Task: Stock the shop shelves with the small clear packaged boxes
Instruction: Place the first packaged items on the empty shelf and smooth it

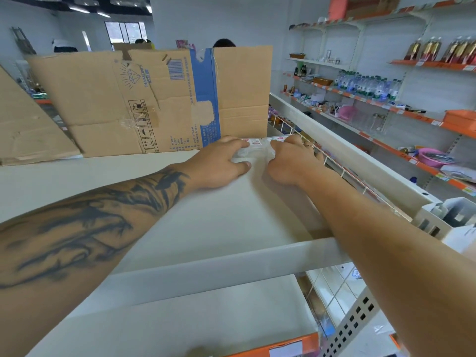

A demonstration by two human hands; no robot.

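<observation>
Here we note, left of centre, the left hand (221, 161) with fingers curled over a clear packaged box (248, 149) on the white top shelf (206, 215). Just right, the right hand (291, 161) grips a second clear box (277, 140), touching the first. Both boxes sit against the flattened cardboard (144, 99) standing behind.

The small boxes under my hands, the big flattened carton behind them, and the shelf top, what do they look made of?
The small boxes: apparently thin clear plastic, glossy, with white and red printed labels on top. The flattened carton: brown corrugated cardboard, matte, creased and torn, with printing and tape remnants. The shelf top: smooth off-white surface, probably painted metal, though that cannot be confirmed from its look.
</observation>
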